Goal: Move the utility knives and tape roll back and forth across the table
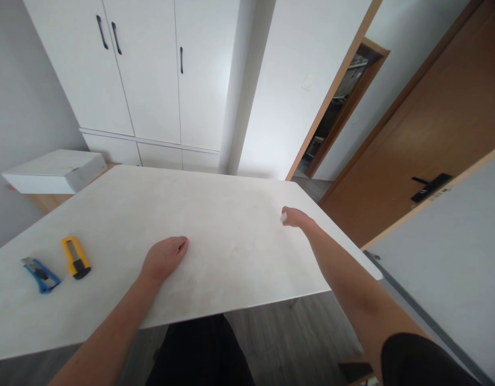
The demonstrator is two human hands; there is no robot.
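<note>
My left hand (165,257) rests on the white table (215,214) near its front edge, curled into a loose fist with nothing showing in it. Farther right, my right hand (296,216) is closed around a small white block (283,217), only one end of which sticks out past the fingers. A yellow utility knife (75,256) with a black end lies on the table to the left of my left hand. Beside it, still farther left, is a blue utility knife (42,275). Neither hand touches the knives.
A white box (50,174) sits on a wooden surface past the table's left edge. White cabinets (150,75) with dark handles stand behind the table. To the right are a brown door (416,118) with a black handle and an open doorway (331,115).
</note>
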